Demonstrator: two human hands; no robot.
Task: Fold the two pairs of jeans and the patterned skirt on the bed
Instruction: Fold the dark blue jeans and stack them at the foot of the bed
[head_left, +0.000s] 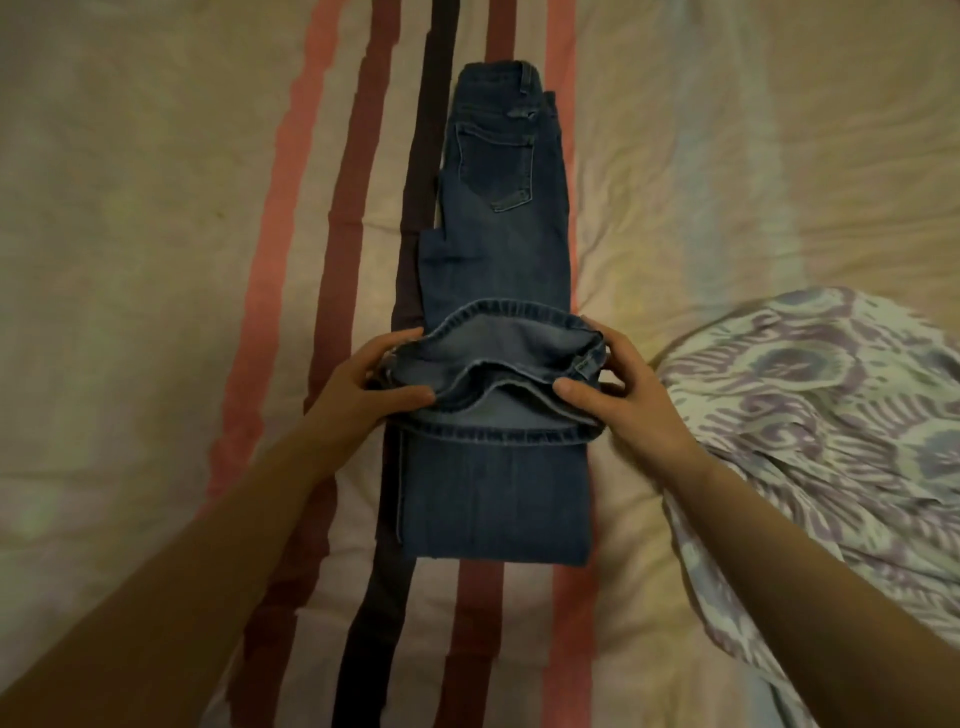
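One pair of jeans (488, 249) lies lengthwise down the middle of the bed (156, 208), waistband at the far end and legs stacked one on the other. It is dark blue denim with paler stitching; a back pocket faces up near the waistband, and a belt loop shows at the top edge. The leg ends are doubled back toward the waist, so the hems stand up as open, curved rims showing the lighter inside of the cloth, with a flat folded edge nearest the person.

Both hands grip those hems. The left hand (374, 384) pinches the left corner, thumb on top and fingers curled behind. The right hand (623, 389) pinches the right corner the same way, thumb pressed on the front rim.

Just beside the right forearm, the patterned skirt (810, 405) lies rumpled on the bed, pale with purple and grey-blue blotches. Under the jeans the bedsheet carries pink, maroon and dark stripes.
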